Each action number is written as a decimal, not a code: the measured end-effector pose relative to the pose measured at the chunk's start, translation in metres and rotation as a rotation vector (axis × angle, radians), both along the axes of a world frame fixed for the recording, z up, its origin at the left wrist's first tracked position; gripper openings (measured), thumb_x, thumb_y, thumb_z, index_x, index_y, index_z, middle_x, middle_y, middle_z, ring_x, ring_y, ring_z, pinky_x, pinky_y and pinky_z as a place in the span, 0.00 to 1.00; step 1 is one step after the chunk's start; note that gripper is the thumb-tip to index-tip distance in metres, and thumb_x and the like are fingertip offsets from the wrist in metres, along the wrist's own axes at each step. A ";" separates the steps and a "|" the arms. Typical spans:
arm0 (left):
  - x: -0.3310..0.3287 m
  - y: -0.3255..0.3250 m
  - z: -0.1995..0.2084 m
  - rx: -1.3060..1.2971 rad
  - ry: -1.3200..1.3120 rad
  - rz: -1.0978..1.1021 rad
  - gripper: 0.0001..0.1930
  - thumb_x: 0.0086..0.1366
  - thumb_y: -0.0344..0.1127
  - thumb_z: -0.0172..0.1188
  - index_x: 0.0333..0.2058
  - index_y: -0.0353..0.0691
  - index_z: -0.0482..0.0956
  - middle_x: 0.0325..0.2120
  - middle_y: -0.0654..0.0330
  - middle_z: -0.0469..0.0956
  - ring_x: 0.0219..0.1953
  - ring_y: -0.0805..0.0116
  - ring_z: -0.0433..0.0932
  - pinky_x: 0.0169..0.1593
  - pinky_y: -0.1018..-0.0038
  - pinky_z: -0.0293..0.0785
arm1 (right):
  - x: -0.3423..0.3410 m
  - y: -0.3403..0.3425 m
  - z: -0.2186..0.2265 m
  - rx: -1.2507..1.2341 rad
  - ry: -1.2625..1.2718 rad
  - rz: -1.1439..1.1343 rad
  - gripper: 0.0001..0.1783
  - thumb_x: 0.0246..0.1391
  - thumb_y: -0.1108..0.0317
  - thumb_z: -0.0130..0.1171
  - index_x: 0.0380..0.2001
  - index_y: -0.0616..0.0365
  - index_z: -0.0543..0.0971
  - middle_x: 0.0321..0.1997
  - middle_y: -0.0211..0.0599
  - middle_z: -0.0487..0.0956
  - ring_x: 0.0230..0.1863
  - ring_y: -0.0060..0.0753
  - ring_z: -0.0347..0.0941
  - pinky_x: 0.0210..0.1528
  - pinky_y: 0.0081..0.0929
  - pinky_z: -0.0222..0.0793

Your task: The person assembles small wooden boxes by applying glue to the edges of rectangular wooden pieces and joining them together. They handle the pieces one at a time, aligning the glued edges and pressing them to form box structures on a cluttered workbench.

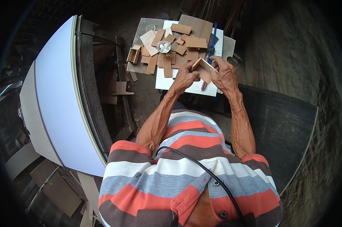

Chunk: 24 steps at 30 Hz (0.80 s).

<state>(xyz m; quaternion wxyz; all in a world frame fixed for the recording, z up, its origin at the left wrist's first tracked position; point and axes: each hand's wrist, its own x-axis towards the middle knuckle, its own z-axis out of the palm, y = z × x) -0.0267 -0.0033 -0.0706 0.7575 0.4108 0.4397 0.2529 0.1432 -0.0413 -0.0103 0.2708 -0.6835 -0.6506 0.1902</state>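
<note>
Over the near edge of a white board [165,81], both my hands hold a small partly assembled wooden box [205,72], its thin brown panels meeting at a corner. My left hand [185,78] pinches its left panel between thumb and fingers. On the other side, my right hand [224,75] grips the light-edged right panel. Below the box a reddish stick [204,86] lies on the board. Beyond my hands are several loose brown wood pieces [167,67] and a clear round dish [164,47] with white lumps in it.
A small open wooden box [133,55] stands at the work surface's left. A long blue tool [212,43] lies at the right, near a larger brown panel [195,27]. Big white sheets [59,87] lean at my left. A dark board [279,125] is at my right.
</note>
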 end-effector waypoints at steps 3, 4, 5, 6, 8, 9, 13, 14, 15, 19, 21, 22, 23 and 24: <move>-0.002 0.002 -0.004 -0.009 -0.068 -0.053 0.23 0.57 0.22 0.55 0.54 0.32 0.71 0.39 0.57 0.76 0.40 0.69 0.79 0.45 0.72 0.81 | -0.001 -0.004 0.001 0.018 -0.017 0.016 0.14 0.44 0.75 0.57 0.38 0.63 0.78 0.33 0.45 0.79 0.34 0.44 0.77 0.40 0.35 0.73; -0.004 0.002 -0.004 -0.014 -0.106 -0.070 0.24 0.57 0.23 0.55 0.55 0.32 0.71 0.41 0.57 0.76 0.41 0.69 0.78 0.47 0.71 0.80 | -0.002 -0.005 0.001 0.024 -0.027 0.017 0.13 0.45 0.75 0.57 0.37 0.63 0.79 0.34 0.44 0.79 0.35 0.45 0.77 0.42 0.35 0.72; -0.006 0.003 -0.002 -0.020 -0.143 -0.089 0.25 0.57 0.24 0.56 0.55 0.33 0.70 0.42 0.57 0.76 0.42 0.68 0.78 0.49 0.71 0.79 | -0.003 -0.006 0.001 0.045 -0.029 0.020 0.13 0.45 0.75 0.58 0.37 0.63 0.79 0.35 0.44 0.80 0.36 0.45 0.77 0.43 0.35 0.72; -0.008 0.003 0.000 -0.025 -0.180 -0.108 0.25 0.57 0.25 0.56 0.56 0.33 0.69 0.43 0.57 0.75 0.43 0.68 0.78 0.51 0.70 0.78 | -0.003 -0.008 0.001 0.066 -0.031 0.023 0.12 0.44 0.75 0.58 0.36 0.63 0.79 0.35 0.43 0.80 0.38 0.46 0.77 0.44 0.35 0.72; -0.011 0.003 -0.002 -0.052 -0.259 -0.110 0.26 0.59 0.29 0.57 0.58 0.34 0.67 0.46 0.56 0.74 0.46 0.67 0.77 0.53 0.69 0.76 | -0.004 -0.010 0.002 0.097 -0.030 0.025 0.11 0.44 0.75 0.59 0.36 0.62 0.80 0.36 0.43 0.80 0.39 0.46 0.76 0.45 0.35 0.72; -0.012 0.003 -0.001 -0.066 -0.299 -0.110 0.27 0.60 0.31 0.58 0.58 0.34 0.66 0.47 0.56 0.74 0.47 0.67 0.76 0.54 0.68 0.75 | -0.005 -0.011 0.003 0.106 -0.026 0.023 0.11 0.44 0.75 0.60 0.35 0.62 0.80 0.36 0.42 0.80 0.40 0.46 0.76 0.44 0.35 0.72; -0.013 0.004 0.011 -0.121 -0.374 -0.111 0.27 0.65 0.41 0.58 0.59 0.34 0.66 0.50 0.55 0.73 0.51 0.65 0.74 0.56 0.64 0.73 | -0.004 -0.013 0.006 0.183 -0.007 0.033 0.12 0.44 0.75 0.58 0.36 0.58 0.81 0.32 0.40 0.77 0.37 0.45 0.74 0.42 0.37 0.70; -0.013 0.004 0.012 -0.145 -0.380 -0.091 0.28 0.66 0.43 0.57 0.59 0.34 0.65 0.51 0.55 0.73 0.52 0.65 0.74 0.57 0.63 0.73 | -0.004 -0.014 0.008 0.198 -0.009 0.038 0.13 0.44 0.75 0.58 0.36 0.58 0.81 0.32 0.40 0.77 0.37 0.44 0.74 0.42 0.37 0.70; -0.012 0.004 0.013 -0.169 -0.385 -0.071 0.28 0.67 0.45 0.57 0.60 0.34 0.65 0.51 0.55 0.73 0.52 0.65 0.74 0.57 0.63 0.72 | -0.004 -0.015 0.009 0.214 -0.010 0.044 0.13 0.44 0.75 0.59 0.36 0.57 0.81 0.32 0.39 0.76 0.37 0.44 0.74 0.42 0.37 0.70; -0.011 0.001 0.024 -0.112 -0.346 -0.076 0.27 0.67 0.44 0.56 0.59 0.33 0.66 0.53 0.55 0.72 0.54 0.65 0.73 0.59 0.62 0.70 | -0.008 -0.019 0.020 0.244 -0.024 0.008 0.09 0.43 0.77 0.60 0.32 0.61 0.80 0.34 0.39 0.79 0.38 0.43 0.76 0.42 0.35 0.72; -0.012 -0.001 0.025 -0.088 -0.367 -0.057 0.27 0.67 0.42 0.57 0.59 0.32 0.66 0.53 0.55 0.72 0.54 0.65 0.73 0.60 0.63 0.69 | -0.009 -0.021 0.027 0.284 -0.041 0.017 0.12 0.43 0.77 0.60 0.35 0.57 0.81 0.32 0.37 0.76 0.36 0.43 0.74 0.40 0.36 0.71; -0.013 -0.003 0.026 -0.064 -0.367 -0.061 0.27 0.66 0.43 0.58 0.59 0.32 0.67 0.52 0.55 0.73 0.54 0.65 0.73 0.59 0.65 0.70 | -0.009 -0.022 0.029 0.304 -0.049 0.022 0.14 0.43 0.76 0.60 0.37 0.55 0.82 0.31 0.36 0.75 0.36 0.43 0.74 0.39 0.37 0.71; -0.013 -0.004 0.029 -0.041 -0.366 -0.067 0.28 0.65 0.43 0.60 0.58 0.33 0.68 0.52 0.56 0.73 0.54 0.66 0.73 0.59 0.67 0.70 | -0.009 -0.024 0.030 0.304 -0.055 0.018 0.14 0.43 0.77 0.60 0.37 0.55 0.82 0.31 0.36 0.75 0.36 0.42 0.74 0.39 0.37 0.71; -0.013 -0.006 0.031 -0.019 -0.366 -0.073 0.28 0.64 0.43 0.61 0.58 0.33 0.68 0.51 0.56 0.74 0.54 0.67 0.73 0.59 0.69 0.70 | -0.009 -0.026 0.031 0.303 -0.061 0.015 0.15 0.42 0.77 0.60 0.37 0.55 0.82 0.31 0.36 0.75 0.35 0.42 0.74 0.38 0.36 0.71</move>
